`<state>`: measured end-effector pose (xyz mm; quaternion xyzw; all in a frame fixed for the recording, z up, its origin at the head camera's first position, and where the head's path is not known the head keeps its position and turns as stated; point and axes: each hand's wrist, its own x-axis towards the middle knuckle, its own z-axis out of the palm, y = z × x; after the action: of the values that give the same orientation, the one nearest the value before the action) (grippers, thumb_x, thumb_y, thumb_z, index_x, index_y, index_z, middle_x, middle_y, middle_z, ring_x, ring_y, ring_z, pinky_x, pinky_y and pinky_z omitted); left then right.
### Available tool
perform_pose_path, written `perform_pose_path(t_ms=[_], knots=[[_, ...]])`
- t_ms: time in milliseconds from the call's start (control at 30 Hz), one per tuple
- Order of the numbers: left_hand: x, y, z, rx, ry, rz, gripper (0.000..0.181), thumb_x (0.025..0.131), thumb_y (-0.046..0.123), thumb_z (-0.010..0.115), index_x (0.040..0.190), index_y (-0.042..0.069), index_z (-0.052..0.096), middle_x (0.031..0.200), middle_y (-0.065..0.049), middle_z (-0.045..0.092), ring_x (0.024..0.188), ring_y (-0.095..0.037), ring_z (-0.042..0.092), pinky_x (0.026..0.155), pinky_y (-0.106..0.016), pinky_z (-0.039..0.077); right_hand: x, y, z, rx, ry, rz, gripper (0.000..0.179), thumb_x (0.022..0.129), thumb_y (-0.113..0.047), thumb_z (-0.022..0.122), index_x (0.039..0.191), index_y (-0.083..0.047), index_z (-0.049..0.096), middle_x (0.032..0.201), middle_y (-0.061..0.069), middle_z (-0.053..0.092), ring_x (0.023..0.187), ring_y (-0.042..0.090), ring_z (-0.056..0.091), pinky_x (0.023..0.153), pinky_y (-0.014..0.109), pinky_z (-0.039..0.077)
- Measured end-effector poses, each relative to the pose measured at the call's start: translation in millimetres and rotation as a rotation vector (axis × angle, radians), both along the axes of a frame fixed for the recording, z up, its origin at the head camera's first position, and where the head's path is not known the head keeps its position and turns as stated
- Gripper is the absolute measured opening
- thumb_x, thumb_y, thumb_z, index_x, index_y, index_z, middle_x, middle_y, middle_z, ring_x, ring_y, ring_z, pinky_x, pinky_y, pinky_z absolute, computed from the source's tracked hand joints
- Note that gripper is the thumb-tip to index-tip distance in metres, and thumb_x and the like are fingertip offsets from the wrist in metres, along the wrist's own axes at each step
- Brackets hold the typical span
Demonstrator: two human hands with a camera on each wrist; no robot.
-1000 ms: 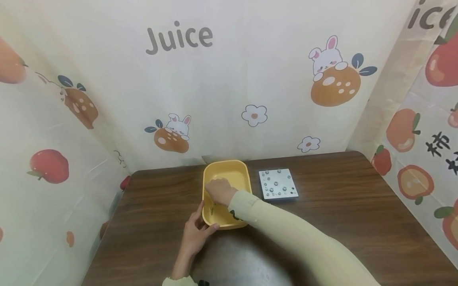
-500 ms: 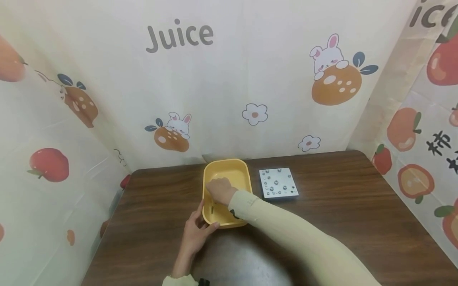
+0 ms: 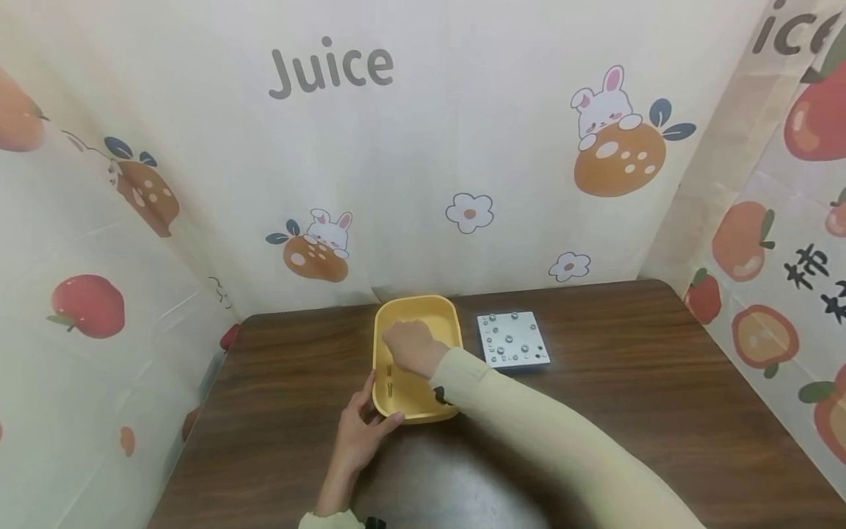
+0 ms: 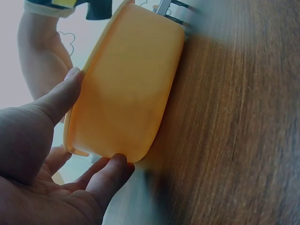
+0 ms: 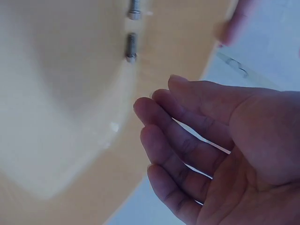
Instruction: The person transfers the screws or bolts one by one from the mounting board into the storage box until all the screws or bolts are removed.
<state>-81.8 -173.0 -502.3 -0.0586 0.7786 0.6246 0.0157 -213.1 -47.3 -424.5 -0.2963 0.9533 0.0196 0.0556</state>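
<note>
A yellow plastic tray [image 3: 416, 400] stands toward the back of the table. My left hand [image 3: 359, 435] holds its near left corner, thumb along the front wall and fingers round the side; the left wrist view shows this grip from below the rim. Inside the tray two small metal screws [image 5: 131, 48] lie end to end along the left wall. My right hand [image 3: 411, 347] is over the tray, just beyond them. From the right wrist its fingers [image 5: 159, 145] look loosely curled, the thumb close to the index fingertip, with nothing showing between them.
Right of the tray lies a silver metal plate [image 3: 529, 330] with several screws set in it. The brown wooden table [image 3: 277, 382] meets printed fruit-and-rabbit curtains [image 3: 410, 147] at the back and sides. My right sleeve [image 3: 542, 419] crosses the table's front.
My right hand has drawn slightly right and toward me, and a second screw now shows beside its fingers. My left hand stays at the tray's corner.
</note>
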Motion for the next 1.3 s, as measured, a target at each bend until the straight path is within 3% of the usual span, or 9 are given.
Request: perform_pose_path(t_ms=[133, 233, 367, 533, 667, 767, 900, 1100, 1300], knots=[[0.8, 0.6, 0.3, 0.010, 0.017, -0.006, 0.096, 0.086, 0.004, 0.087, 0.165, 0.003, 0.033, 0.139, -0.027, 0.048, 0.144, -0.051, 0.046, 0.112, -0.049, 0.050, 2.3, 13.8, 12.0, -0.062, -0.011, -0.023, 0.020, 0.093, -0.005, 0.071, 0.081, -0.014, 0.058, 0.075, -0.001, 0.061, 0.067, 0.016, 0.058, 0.062, 0.030, 0.059], [0.8, 1.1, -0.6, 0.017, 0.018, -0.003, 0.096, 0.086, 0.004, 0.087, 0.164, 0.003, 0.033, 0.138, -0.027, 0.048, 0.144, -0.051, 0.046, 0.112, -0.047, 0.050, 3.4, 28.7, 17.6, -0.143, -0.025, -0.035, 0.020, 0.095, -0.010, 0.072, 0.079, -0.015, 0.060, 0.071, -0.002, 0.059, 0.066, 0.016, 0.056, 0.064, 0.030, 0.057], [1.0, 1.4, -1.4, 0.002, -0.002, 0.012, 0.097, 0.085, 0.006, 0.089, 0.165, 0.006, 0.034, 0.144, -0.027, 0.046, 0.144, -0.050, 0.047, 0.112, -0.045, 0.051, 3.5, 50.2, 17.2, -0.245, -0.020, -0.039, 0.024, 0.095, -0.012, 0.073, 0.074, -0.016, 0.063, 0.068, -0.003, 0.059, 0.065, 0.016, 0.054, 0.064, 0.030, 0.054], [2.1, 1.6, 0.1, -0.016, -0.005, 0.014, 0.098, 0.084, 0.006, 0.089, 0.165, 0.006, 0.034, 0.148, -0.029, 0.044, 0.143, -0.052, 0.047, 0.111, -0.046, 0.052, 5.7, 74.2, 12.9, -0.309, 0.005, -0.046, 0.035, 0.094, -0.005, 0.070, 0.063, -0.016, 0.060, 0.059, -0.005, 0.052, 0.056, 0.013, 0.048, 0.053, 0.025, 0.045], [2.9, 2.1, 1.1, -0.017, -0.008, 0.018, 0.098, 0.084, 0.005, 0.089, 0.165, 0.006, 0.034, 0.148, -0.030, 0.045, 0.142, -0.053, 0.047, 0.112, -0.048, 0.051, 7.9, 91.0, 10.5, -0.362, 0.058, -0.040, 0.023, 0.091, 0.001, 0.069, 0.072, -0.012, 0.073, 0.065, -0.002, 0.062, 0.058, 0.015, 0.052, 0.054, 0.026, 0.046], [2.4, 2.5, 1.8, -0.015, -0.009, 0.016, 0.098, 0.084, 0.005, 0.089, 0.165, 0.007, 0.034, 0.149, -0.030, 0.044, 0.142, -0.053, 0.047, 0.111, -0.047, 0.052, 8.7, 101.9, 9.8, -0.390, 0.097, -0.040, 0.013, 0.090, 0.001, 0.072, 0.089, -0.009, 0.081, 0.082, 0.004, 0.076, 0.070, 0.021, 0.066, 0.062, 0.031, 0.057], [1.4, 3.0, 1.5, -0.005, -0.011, 0.018, 0.098, 0.084, 0.005, 0.089, 0.165, 0.006, 0.034, 0.146, -0.029, 0.045, 0.143, -0.052, 0.047, 0.111, -0.045, 0.052, 8.8, 112.6, 9.9, -0.416, 0.124, -0.042, 0.013, 0.091, -0.001, 0.074, 0.099, -0.007, 0.082, 0.098, 0.010, 0.080, 0.085, 0.028, 0.074, 0.073, 0.038, 0.064], [0.1, 2.3, 0.3, -0.010, -0.005, 0.018, 0.098, 0.084, 0.005, 0.088, 0.165, 0.005, 0.033, 0.143, -0.028, 0.047, 0.143, -0.053, 0.047, 0.112, -0.047, 0.051, 8.3, 125.6, 7.3, -0.456, 0.169, -0.051, 0.014, 0.088, 0.000, 0.072, 0.096, -0.006, 0.082, 0.089, 0.009, 0.078, 0.079, 0.028, 0.072, 0.070, 0.041, 0.063], [1.2, 2.2, 0.7, -0.010, -0.006, 0.015, 0.098, 0.085, 0.005, 0.088, 0.165, 0.005, 0.033, 0.142, -0.028, 0.048, 0.142, -0.052, 0.048, 0.112, -0.048, 0.050, 11.0, 141.3, 0.9, -0.512, 0.138, -0.096, 0.012, 0.088, 0.000, 0.071, 0.089, -0.007, 0.081, 0.076, 0.002, 0.071, 0.067, 0.020, 0.060, 0.062, 0.036, 0.056]])
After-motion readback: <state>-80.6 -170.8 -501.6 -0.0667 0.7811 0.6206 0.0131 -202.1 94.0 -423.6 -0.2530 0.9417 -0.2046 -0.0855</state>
